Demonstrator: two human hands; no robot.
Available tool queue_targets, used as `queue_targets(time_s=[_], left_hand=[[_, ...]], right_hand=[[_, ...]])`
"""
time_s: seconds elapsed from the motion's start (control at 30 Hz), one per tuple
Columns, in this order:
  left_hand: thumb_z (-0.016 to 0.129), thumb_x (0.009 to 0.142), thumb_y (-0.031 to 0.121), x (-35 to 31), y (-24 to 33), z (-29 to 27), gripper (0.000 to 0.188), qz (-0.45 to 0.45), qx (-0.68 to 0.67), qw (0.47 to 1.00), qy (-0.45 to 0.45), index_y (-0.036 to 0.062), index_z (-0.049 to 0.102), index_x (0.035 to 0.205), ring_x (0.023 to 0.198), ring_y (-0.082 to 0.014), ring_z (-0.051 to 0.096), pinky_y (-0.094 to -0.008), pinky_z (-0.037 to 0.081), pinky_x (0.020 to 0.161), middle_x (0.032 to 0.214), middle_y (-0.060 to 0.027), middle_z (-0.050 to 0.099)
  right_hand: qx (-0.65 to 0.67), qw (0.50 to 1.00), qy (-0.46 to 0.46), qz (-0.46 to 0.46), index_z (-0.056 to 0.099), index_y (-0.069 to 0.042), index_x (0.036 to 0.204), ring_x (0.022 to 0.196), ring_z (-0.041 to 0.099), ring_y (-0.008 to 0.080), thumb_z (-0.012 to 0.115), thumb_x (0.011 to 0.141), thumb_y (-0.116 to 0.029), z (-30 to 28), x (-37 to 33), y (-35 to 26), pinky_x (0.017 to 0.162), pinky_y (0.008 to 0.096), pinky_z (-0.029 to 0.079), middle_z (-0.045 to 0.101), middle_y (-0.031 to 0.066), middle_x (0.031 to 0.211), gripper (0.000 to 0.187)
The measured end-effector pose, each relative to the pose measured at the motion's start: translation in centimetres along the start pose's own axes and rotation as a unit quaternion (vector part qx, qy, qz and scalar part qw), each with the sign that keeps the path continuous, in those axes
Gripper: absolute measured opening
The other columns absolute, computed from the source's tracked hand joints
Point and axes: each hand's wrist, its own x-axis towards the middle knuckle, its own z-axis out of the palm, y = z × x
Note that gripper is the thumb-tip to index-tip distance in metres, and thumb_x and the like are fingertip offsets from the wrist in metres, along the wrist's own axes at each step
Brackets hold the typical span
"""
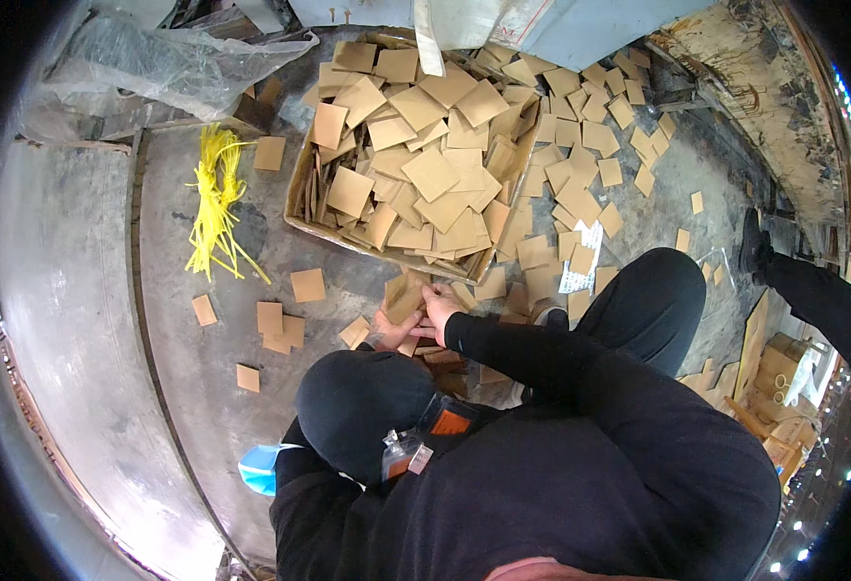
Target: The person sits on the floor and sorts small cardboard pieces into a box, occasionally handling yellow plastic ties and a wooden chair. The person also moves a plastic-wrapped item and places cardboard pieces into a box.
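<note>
I observe the left hand [387,332] and right hand [441,308] close together, both clamped on brown cardboard squares [404,296], just beside the near side of a heaped carton [343,240]; yellow strips [214,205] lie leftward.

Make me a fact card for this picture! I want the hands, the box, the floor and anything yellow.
Left hand: holding brown squares
Right hand: beside those squares' right edge; exact grip unclear
Box: open, heaped with similar squares, just beyond the hands
Floor: scattered squares, more right of the box than left
Yellow: bundle of strips, left of the box
</note>
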Motion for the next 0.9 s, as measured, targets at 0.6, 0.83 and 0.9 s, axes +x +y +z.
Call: queue_targets(time_s=[0.6,0.83,0.9], left_hand=[[0.079,0.073,0.024,8.8,24.9,-8.2,0.080,0.152,0.297,0.941,0.058,0.0027,0.040,0.139,0.120,-0.0256,0.051,-0.0393,0.039,0.104,0.127,-0.0155,0.055],[0.063,0.074,0.022,11.2,23.5,-15.3,0.062,0.042,0.532,0.816,0.221,0.0018,0.049,0.130,0.122,-0.0349,0.051,-0.0398,0.040,0.103,0.130,-0.0238,0.054],[0.061,0.075,0.020,11.9,21.6,-15.8,0.057,0.034,0.550,0.808,0.206,0.0020,0.050,0.127,0.116,-0.0371,0.055,-0.0425,0.044,0.098,0.123,-0.0249,0.058]], right_hand=[[-0.224,0.895,-0.037,-0.384,0.039,-0.010,0.135,0.101,0.058,0.0240,0.068,0.087,-0.033,-0.4,-8.6,-18.1,0.055,0.0329,0.056,0.046,0.0173,0.129,0.061],[-0.326,0.796,0.292,-0.419,0.036,-0.001,0.138,0.116,0.055,0.0350,0.071,0.074,-0.024,-7.5,-3.1,-19.5,0.101,0.0400,0.042,0.053,0.0268,0.128,0.077],[-0.282,0.837,0.234,-0.407,0.039,0.001,0.135,0.115,0.056,0.0351,0.068,0.075,-0.019,-7.5,-0.8,-18.2,0.097,0.0399,0.045,0.055,0.0259,0.126,0.070]])
